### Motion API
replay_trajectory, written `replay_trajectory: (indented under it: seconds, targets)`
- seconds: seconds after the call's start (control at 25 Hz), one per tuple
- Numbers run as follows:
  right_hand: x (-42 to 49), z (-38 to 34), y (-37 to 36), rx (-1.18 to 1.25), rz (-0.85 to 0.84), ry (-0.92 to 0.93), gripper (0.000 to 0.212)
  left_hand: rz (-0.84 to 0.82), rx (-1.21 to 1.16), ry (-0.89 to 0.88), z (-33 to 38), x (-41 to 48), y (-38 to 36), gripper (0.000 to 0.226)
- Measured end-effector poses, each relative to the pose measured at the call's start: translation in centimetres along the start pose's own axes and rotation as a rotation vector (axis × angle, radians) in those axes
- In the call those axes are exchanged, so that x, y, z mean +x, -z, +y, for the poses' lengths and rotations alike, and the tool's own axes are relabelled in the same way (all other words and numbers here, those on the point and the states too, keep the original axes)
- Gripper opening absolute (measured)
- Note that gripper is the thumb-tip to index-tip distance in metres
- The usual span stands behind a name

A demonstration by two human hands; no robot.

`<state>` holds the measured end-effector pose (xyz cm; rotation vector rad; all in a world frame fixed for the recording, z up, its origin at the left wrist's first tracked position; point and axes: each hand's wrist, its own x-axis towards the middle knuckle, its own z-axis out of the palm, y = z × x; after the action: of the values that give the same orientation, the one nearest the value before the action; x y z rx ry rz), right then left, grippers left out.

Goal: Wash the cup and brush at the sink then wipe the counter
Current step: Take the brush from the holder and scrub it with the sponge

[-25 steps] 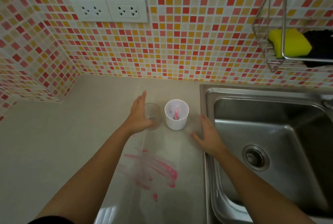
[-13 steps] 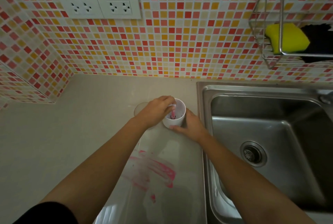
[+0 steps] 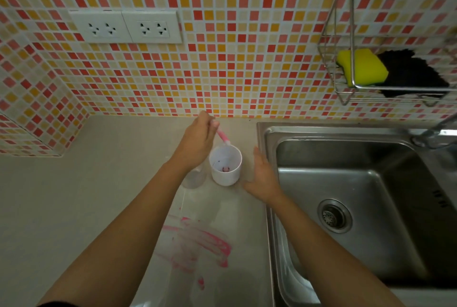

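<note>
Since half a second ago, the left hand (image 3: 197,138) has risen from the mouth of the cup (image 3: 225,165), drawing the brush (image 3: 222,136) up with it, and the right hand (image 3: 262,175) has let go of the cup's side.

The left hand is now over the counter (image 3: 74,207) near its back edge, fingers curled and pinching the top of the brush. The brush is a slim pink stick that slants down and to the right from the fingers. Its pale lower end is just at the cup's far rim; whether it touches the rim cannot be told. A clear glass (image 3: 194,179) stands just left of the cup, partly hidden by the left wrist.

The cup is white and upright, near the counter's right edge, with a pink blob in its bottom. A pink smear (image 3: 197,245) streaks the counter toward the front edge.

The right hand rests just right of the cup, fingers straight and together, holding nothing. It lies between the cup and the sink (image 3: 346,183).

The sink lies to the right of everything. To reach it, the brush must cross over the cup and the right hand. The right hand is the nearer one to both the cup and the basin, so it looks best placed to carry the cup across.
</note>
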<state>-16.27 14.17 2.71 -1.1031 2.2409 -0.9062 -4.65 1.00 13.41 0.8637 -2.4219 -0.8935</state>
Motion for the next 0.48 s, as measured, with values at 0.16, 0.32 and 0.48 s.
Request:
replay_trajectory:
  seconds: [0.16, 0.32, 0.48]
  targets:
    - [-5.1, -2.2, 8.1, 0.204, 0.741, 0.22, 0.026, 0.066, -0.472, 0.173, 3.0, 0.1, -1.0, 0.022]
    - [-6.3, -6.2, 20.4, 0.126, 1.149, 0.415, 0.017, -0.08, -0.765, 0.203, 7.6, -0.5, -4.5, 0.02]
    - [-1.6, -8.9, 29.6, -0.215, 0.91, 0.138, 0.045, -0.116, -0.835, 0.193, 11.0, -0.9, -6.6, 0.021]
